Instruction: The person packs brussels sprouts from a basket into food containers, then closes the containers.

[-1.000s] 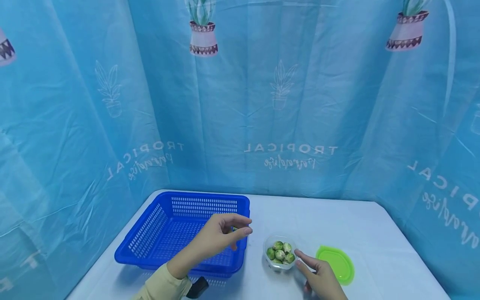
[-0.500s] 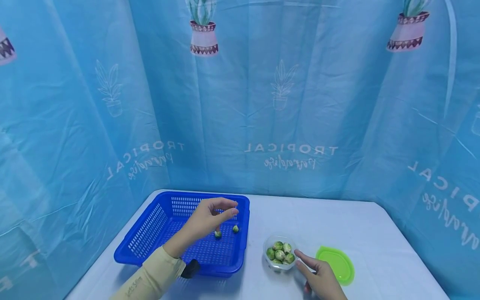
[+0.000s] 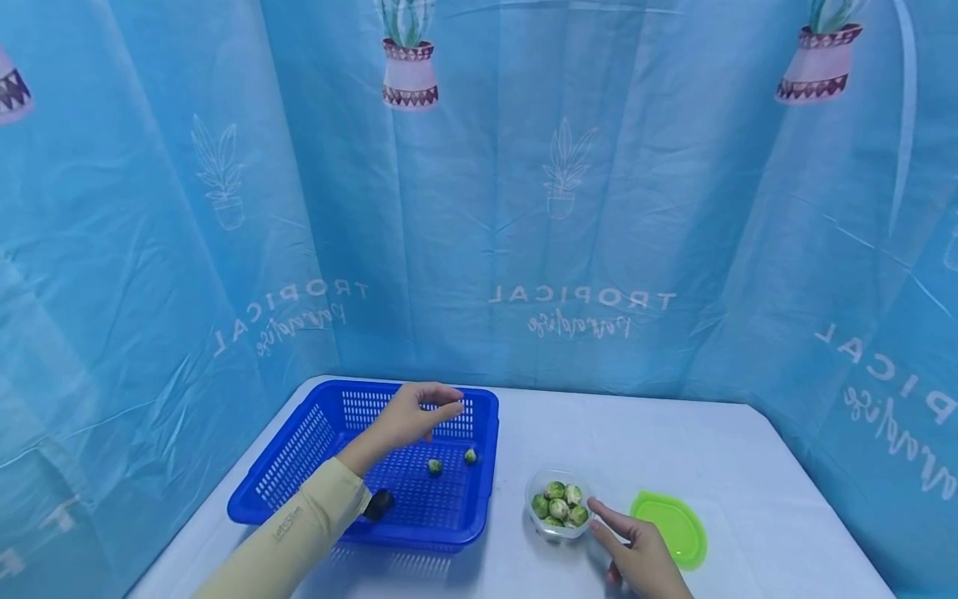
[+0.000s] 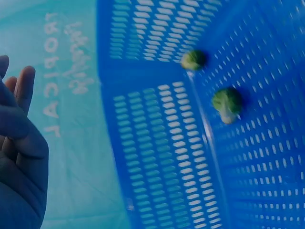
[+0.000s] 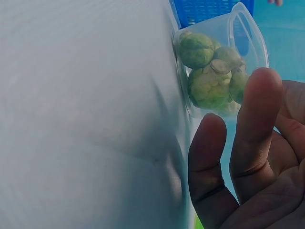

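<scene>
My left hand (image 3: 415, 414) hovers over the blue plastic basket (image 3: 441, 537), its fingers loosely curved with nothing between them. Below it, two Brussels sprouts lie on the basket floor: one sprout (image 3: 435, 467) towards the middle, the other sprout (image 3: 470, 456) near the right wall. Beside the basket stands a clear plastic container (image 5: 214, 26) with several Brussels sprouts (image 5: 209, 88) inside. At its right side is my right hand (image 3: 639, 553), fingers relaxed, with fingertips right at the container's wall. In the left wrist view, the left hand (image 4: 21, 157) shows at the left edge.
A bright green lid (image 3: 674, 528) lies on the white-covered table (image 3: 621, 433) to the right of the container, partly behind the right hand. Blue printed curtains (image 3: 584, 249) enclose the table at the back and on both sides.
My left hand has moved left and away from me, from the basket's right edge to farther over it. Both sprouts in the basket are now uncovered. The right hand has stayed put.
</scene>
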Demonstrator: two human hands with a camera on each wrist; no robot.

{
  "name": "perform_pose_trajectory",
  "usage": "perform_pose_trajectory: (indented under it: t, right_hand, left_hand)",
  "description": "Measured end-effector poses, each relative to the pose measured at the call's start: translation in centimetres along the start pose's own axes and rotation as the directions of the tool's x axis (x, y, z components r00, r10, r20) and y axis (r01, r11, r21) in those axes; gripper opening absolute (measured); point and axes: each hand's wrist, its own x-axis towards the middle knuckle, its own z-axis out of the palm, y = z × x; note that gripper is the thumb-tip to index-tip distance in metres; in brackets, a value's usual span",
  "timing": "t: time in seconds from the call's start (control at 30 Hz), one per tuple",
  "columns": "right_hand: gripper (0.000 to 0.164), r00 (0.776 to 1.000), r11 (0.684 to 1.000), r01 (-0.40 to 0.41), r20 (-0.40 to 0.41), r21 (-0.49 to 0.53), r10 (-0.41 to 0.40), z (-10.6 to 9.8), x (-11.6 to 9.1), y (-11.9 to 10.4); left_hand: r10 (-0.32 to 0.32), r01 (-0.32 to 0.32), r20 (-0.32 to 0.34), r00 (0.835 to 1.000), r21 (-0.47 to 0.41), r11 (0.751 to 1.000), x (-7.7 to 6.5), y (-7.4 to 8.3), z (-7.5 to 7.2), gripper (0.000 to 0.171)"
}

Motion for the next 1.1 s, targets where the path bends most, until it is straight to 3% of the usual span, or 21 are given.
perform_pose_trajectory:
  t: [0.33,0.43,0.7,0.8,1.1]
  right_hand:
    - [0.062,1.0,1.0,0.01,0.023,0.015,-0.011,0.0,0.2,0.0]
    - [0.061,1.0,1.0,0.014,0.025,0.013,-0.014,0.0,0.2,-0.1]
    - [0.061,0.999,1.0,0.016,0.032,0.012,-0.016,-0.1,0.1,-0.3]
    - [0.061,0.999,1.0,0.015,0.029,0.014,-0.016,-0.2,0.0,-0.2]
    - [0.063,0.999,1.0,-0.008,0.033,0.01,0.008,-0.3,0.2,0.1]
  left_hand:
    - [-0.139,0.139,0.05,0.989,0.017,0.99,2.0,-4.2,-1.0,0.05]
    - [-0.156,0.154,0.084,0.984,0.023,0.988,2.4,-5.4,-1.3,0.05]
    - [-0.164,0.153,0.271,0.948,0.063,0.986,2.8,-7.6,-1.5,0.034]
    - [-0.165,0.153,0.304,0.938,0.064,0.986,2.9,-8.0,-1.2,0.031]
    - [-0.273,0.241,0.388,0.88,0.131,0.962,2.2,-8.5,0.0,0.038]
